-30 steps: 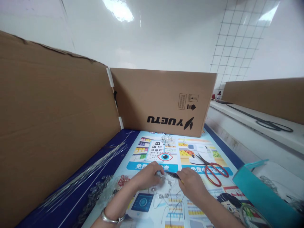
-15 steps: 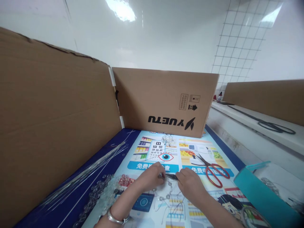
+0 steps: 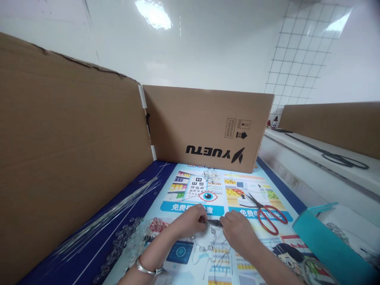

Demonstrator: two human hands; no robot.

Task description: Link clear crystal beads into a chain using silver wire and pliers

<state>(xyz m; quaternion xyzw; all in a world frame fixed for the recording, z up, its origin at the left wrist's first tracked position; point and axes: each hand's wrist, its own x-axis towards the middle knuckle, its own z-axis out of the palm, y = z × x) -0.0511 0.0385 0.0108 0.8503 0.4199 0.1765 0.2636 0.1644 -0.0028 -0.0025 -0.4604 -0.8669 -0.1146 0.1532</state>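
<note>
My right hand (image 3: 240, 229) is closed around needle-nose pliers (image 3: 215, 223); their handles are hidden in the palm, and the dark tapered jaws point left. At the tip of the jaws, my left hand (image 3: 191, 221) pinches the end of a beaded wire (image 3: 210, 248); the exact grip is hidden by the fingers. The wire carries several clear round beads and droops between and below both hands, with thin loose ends spread over the printed sheet (image 3: 204, 215).
Red-handled scissors (image 3: 268, 217) lie open to the right. Loose clear beads (image 3: 130, 241) and a bundle of straight wires (image 3: 115, 211) lie left. A beaded piece (image 3: 210, 174) sits at the back. A teal box (image 3: 329, 245) stands right; cardboard panels (image 3: 204, 114) wall the left and back.
The hands stay almost in place, with the pliers' jaws tilted slightly and shifted a little. The view has moved very slightly.
</note>
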